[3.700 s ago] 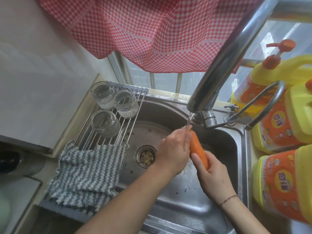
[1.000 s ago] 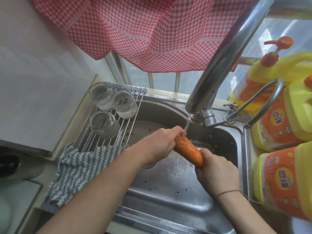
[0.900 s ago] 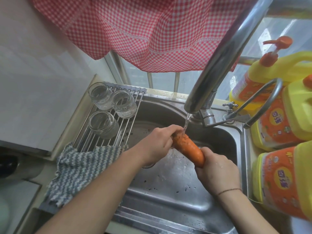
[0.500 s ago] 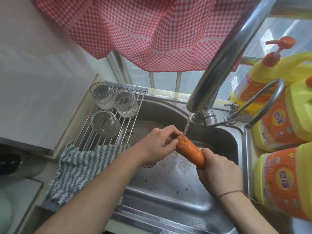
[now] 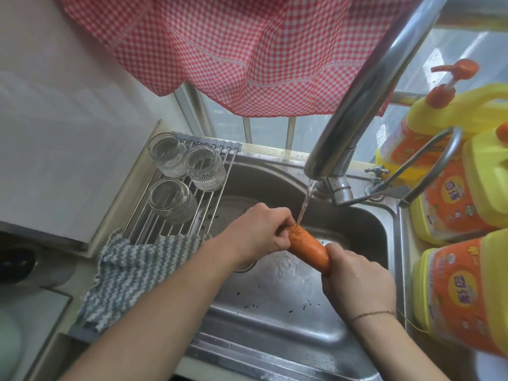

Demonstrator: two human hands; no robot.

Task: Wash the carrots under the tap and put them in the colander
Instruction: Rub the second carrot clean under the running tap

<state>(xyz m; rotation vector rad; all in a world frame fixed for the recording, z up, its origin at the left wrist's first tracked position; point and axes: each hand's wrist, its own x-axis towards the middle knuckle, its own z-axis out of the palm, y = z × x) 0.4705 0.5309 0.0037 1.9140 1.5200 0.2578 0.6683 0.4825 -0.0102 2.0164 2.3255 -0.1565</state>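
Since a few seconds earlier carrot had tilted from upright to slanted under the tap stream, right hand gripping its lower end, left hand pinching the soiled top over the sink; washing unfinished, colander unseen

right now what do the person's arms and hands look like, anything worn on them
Both forearms are bare, with no sleeves in view. The right hand has a thin dark string bracelet around its wrist. The left hand and its wrist show nothing worn: no gloves, watch or bracelet. No rings are visible on the fingers.
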